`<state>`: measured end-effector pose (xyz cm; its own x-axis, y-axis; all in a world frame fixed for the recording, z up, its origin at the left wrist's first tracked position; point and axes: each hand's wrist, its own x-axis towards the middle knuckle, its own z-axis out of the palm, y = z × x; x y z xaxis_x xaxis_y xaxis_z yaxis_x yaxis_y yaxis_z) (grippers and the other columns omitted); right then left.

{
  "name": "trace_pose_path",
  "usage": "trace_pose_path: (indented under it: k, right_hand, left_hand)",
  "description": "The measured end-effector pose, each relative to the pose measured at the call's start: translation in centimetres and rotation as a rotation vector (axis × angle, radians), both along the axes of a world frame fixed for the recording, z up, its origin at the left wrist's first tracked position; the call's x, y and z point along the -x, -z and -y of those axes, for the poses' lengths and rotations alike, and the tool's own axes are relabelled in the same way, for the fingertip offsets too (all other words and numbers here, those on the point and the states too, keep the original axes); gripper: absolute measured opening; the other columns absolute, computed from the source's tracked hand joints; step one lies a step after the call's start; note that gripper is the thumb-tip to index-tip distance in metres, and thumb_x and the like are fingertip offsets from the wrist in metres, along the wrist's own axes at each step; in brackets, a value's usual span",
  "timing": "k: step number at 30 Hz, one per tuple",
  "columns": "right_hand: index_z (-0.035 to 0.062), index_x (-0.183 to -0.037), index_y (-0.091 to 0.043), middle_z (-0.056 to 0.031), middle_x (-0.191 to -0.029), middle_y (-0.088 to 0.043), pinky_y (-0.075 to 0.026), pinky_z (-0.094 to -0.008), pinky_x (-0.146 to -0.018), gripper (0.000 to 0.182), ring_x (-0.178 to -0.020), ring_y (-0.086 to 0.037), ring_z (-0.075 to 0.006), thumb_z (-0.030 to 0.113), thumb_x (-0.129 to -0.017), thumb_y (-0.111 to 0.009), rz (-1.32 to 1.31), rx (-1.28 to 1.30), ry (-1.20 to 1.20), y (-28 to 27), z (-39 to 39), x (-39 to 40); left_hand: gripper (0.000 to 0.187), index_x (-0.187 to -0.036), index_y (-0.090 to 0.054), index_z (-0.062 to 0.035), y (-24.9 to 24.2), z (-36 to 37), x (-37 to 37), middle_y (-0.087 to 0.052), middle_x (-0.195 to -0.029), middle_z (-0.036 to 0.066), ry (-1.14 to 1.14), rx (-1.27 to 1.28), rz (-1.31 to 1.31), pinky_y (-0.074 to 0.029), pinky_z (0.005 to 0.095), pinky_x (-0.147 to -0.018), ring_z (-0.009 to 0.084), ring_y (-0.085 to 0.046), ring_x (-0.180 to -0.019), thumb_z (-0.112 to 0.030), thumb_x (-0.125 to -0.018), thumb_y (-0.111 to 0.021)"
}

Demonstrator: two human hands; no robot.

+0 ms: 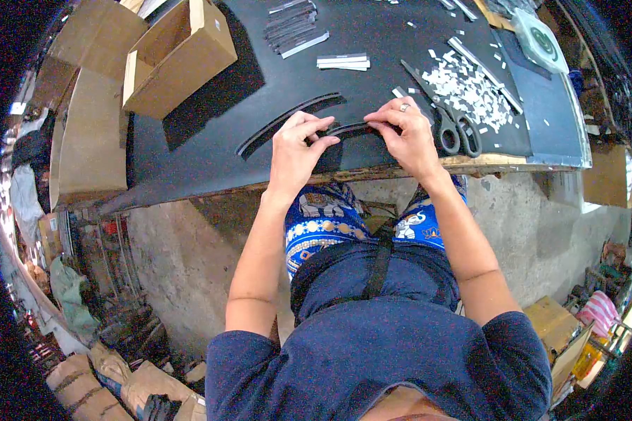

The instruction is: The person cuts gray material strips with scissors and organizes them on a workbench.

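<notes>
Between my two hands a short dark curved strip (351, 130) is held just above the table's front edge. My left hand (300, 149) pinches its left end with thumb and fingers. The right end sits between the thumb and fingers of my right hand (406, 137), which wears a ring. Behind my left hand, a longer dark curved strip (263, 133) lies on the black tabletop. A small pale piece (399, 92) shows just behind my right hand. Black scissors (448, 126) lie to the right, beside a pile of small white pieces (468, 90).
An open cardboard box (182, 67) stands at the back left, with more cardboard (88, 133) beside it. Bundled dark strips (295, 31) and a short white-edged stack (343, 62) lie farther back. A clear container (539, 41) is at the back right.
</notes>
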<state>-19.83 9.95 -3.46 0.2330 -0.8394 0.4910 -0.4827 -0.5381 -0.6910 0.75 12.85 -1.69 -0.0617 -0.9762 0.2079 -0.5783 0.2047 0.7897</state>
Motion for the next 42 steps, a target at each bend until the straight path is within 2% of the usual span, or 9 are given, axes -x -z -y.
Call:
trace_pose_path:
  k: [5, 11, 16, 19, 23, 30, 36, 38, 42]
  right_hand:
    - [0.0060, -0.084, -0.072, -0.0067, -0.080, -0.064, -0.048, -0.0332, -0.073, 0.014, -0.083, -0.058, -0.0236, -0.001, -0.073, -0.070, -0.037, 0.021, 0.013, 0.0, 0.0, 0.0]
    - [0.0065, -0.080, -0.070, -0.0075, -0.078, -0.062, -0.046, -0.0361, -0.075, 0.010, -0.085, -0.056, -0.0266, 0.000, -0.072, -0.069, 0.014, 0.008, -0.001, 0.3, 0.0, 0.0]
    - [0.0067, -0.090, -0.069, -0.0103, -0.085, -0.063, -0.045, -0.0386, -0.079, 0.018, -0.089, -0.056, -0.0295, 0.006, -0.072, -0.072, 0.005, 0.095, 0.064, -1.0, 0.2, 0.9]
    - [0.0031, -0.094, -0.068, -0.0150, -0.091, -0.064, -0.043, -0.0417, -0.083, 0.023, -0.092, -0.056, -0.0334, 0.010, -0.072, -0.073, -0.299, -0.005, 0.324, -2.6, 0.5, 3.5]
    - [0.0014, -0.086, -0.069, -0.0175, -0.088, -0.064, -0.043, -0.0431, -0.083, 0.021, -0.090, -0.055, -0.0343, 0.015, -0.071, -0.075, -0.496, -0.161, 0.382, -3.2, 0.6, 5.5]
    - [0.0021, -0.083, -0.070, -0.0169, -0.086, -0.064, -0.043, -0.0429, -0.081, 0.021, -0.089, -0.055, -0.0340, 0.017, -0.071, -0.076, -0.495, -0.087, 0.398, -2.4, 1.0, 4.6]
    - [0.0027, -0.081, -0.070, -0.0148, -0.081, -0.065, -0.043, -0.0426, -0.080, 0.016, -0.088, -0.056, -0.0333, 0.014, -0.070, -0.075, -0.470, -0.202, 0.421, -2.7, 1.2, 4.4]
    - [0.0023, -0.081, -0.071, -0.0129, -0.076, -0.067, -0.043, -0.0372, -0.078, 0.013, -0.079, -0.058, -0.0275, 0.010, -0.071, -0.074, -0.411, -0.240, 0.410, -2.6, 1.3, 4.4]
    - [0.0044, -0.080, -0.070, -0.0129, -0.074, -0.066, -0.044, -0.0410, -0.076, 0.010, -0.082, -0.056, -0.0310, 0.009, -0.072, -0.072, -0.254, -0.247, 0.391, -2.3, 1.3, 4.5]
  left_hand:
    - [0.028, -0.098, -0.073, -0.0048, 0.3, 0.1, 0.2, -0.065, -0.084, 0.006, 0.038, 0.089, 0.011, -0.047, 0.0253, -0.062, 0.0123, -0.058, -0.069, -0.006, -0.071, -0.076]
    - [0.016, -0.090, -0.074, -0.0037, 0.9, 0.3, 0.4, -0.068, -0.081, 0.008, 0.035, 0.166, -0.031, -0.049, 0.0269, -0.067, 0.0167, -0.064, -0.076, -0.005, -0.074, -0.074]
    - [0.011, -0.087, -0.074, -0.0037, 0.9, 0.3, 0.7, -0.068, -0.079, 0.008, 0.003, 0.174, -0.029, -0.050, 0.0271, -0.068, 0.0169, -0.065, -0.073, -0.005, -0.076, -0.073]
    - [0.011, -0.087, -0.074, -0.0038, 1.0, 0.2, 0.7, -0.068, -0.079, 0.008, 0.008, 0.185, -0.043, -0.050, 0.0267, -0.067, 0.0167, -0.064, -0.073, -0.004, -0.076, -0.073]
    - [0.011, -0.087, -0.074, -0.0037, 1.2, 0.3, 0.7, -0.068, -0.079, 0.008, 0.009, 0.210, -0.063, -0.050, 0.0264, -0.067, 0.0164, -0.064, -0.073, -0.003, -0.076, -0.073]
    - [0.011, -0.086, -0.074, -0.0037, 1.6, 0.4, 0.5, -0.067, -0.078, 0.008, 0.020, 0.232, -0.075, -0.049, 0.0259, -0.066, 0.0158, -0.064, -0.072, -0.003, -0.076, -0.073]
    - [0.011, -0.087, -0.074, -0.0035, 1.7, 0.4, 0.6, -0.067, -0.077, 0.008, 0.017, 0.229, -0.085, -0.049, 0.0257, -0.065, 0.0155, -0.064, -0.072, -0.003, -0.076, -0.073]
    - [0.011, -0.087, -0.074, -0.0034, 1.7, 0.4, 0.5, -0.067, -0.077, 0.008, 0.015, 0.230, -0.086, -0.049, 0.0258, -0.065, 0.0156, -0.064, -0.072, -0.003, -0.076, -0.073]
    - [0.011, -0.086, -0.074, -0.0034, 1.8, 0.5, 0.4, -0.067, -0.078, 0.008, 0.023, 0.254, -0.086, -0.049, 0.0265, -0.065, 0.0164, -0.064, -0.072, -0.004, -0.076, -0.074]
